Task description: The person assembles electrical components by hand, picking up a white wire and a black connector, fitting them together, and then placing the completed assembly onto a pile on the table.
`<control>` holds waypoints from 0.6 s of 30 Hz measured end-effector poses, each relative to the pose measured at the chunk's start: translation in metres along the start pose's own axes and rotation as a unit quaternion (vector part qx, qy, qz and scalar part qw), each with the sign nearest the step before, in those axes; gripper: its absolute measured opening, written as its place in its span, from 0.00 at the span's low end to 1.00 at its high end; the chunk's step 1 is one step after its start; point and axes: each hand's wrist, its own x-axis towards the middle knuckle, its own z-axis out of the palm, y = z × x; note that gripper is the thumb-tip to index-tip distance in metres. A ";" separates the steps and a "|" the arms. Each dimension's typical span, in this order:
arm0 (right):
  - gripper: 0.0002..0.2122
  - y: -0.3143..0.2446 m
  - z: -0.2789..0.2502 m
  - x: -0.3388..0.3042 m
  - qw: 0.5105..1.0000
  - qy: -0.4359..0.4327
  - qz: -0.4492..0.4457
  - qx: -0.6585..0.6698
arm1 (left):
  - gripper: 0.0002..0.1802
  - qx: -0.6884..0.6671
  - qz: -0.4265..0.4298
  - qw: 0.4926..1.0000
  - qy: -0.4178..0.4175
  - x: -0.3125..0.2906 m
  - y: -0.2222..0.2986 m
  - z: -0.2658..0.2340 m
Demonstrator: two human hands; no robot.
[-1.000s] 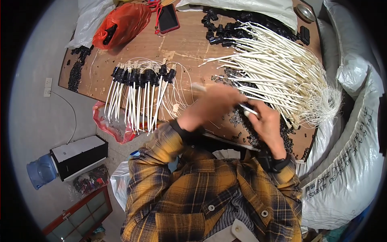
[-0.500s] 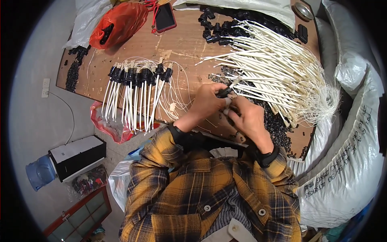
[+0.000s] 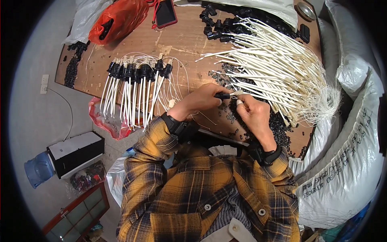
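Note:
My left hand [image 3: 205, 98] is closed around a small black plastic socket [image 3: 222, 96]. From the socket's right end sticks a pale tip with a tan piece [image 3: 237, 93], and the thumb and forefinger of my right hand [image 3: 255, 113] pinch it. White wraps cover some fingertips. Just beyond both hands spreads a big pile of white sleeved wires [image 3: 274, 68] with tan ends and thin loose strands. Small black clips [image 3: 278, 131] lie under and beside my right hand. To the left, white sleeved wires fitted with black sockets [image 3: 137, 74] rest in a row over the table's near edge.
More black sockets [image 3: 217, 28] are heaped at the back of the wooden table [image 3: 185, 40]. A red plastic bag [image 3: 119, 22] and a phone [image 3: 165, 15] lie at the back left. Large white sacks [image 3: 342, 173] crowd the right side. A red-edged bag [image 3: 105, 121] sits below the left edge.
My right hand has moved slightly right and turned, its fingers now at the tan piece. The black socket in my left hand has swung from tilted to nearly level.

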 end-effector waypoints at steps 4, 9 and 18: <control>0.05 0.000 0.003 -0.002 0.999 -0.046 -0.005 0.019 | 0.28 0.027 -0.004 0.999 -0.026 -0.001 0.013 0.002; 0.08 -0.009 -0.002 0.001 0.995 -0.052 0.042 0.080 | 0.28 -0.032 0.032 0.998 -0.053 0.003 0.001 0.007; 0.10 -0.006 -0.001 -0.003 0.995 -0.095 -0.035 0.000 | 0.20 -0.089 0.152 0.975 0.134 0.003 0.003 0.027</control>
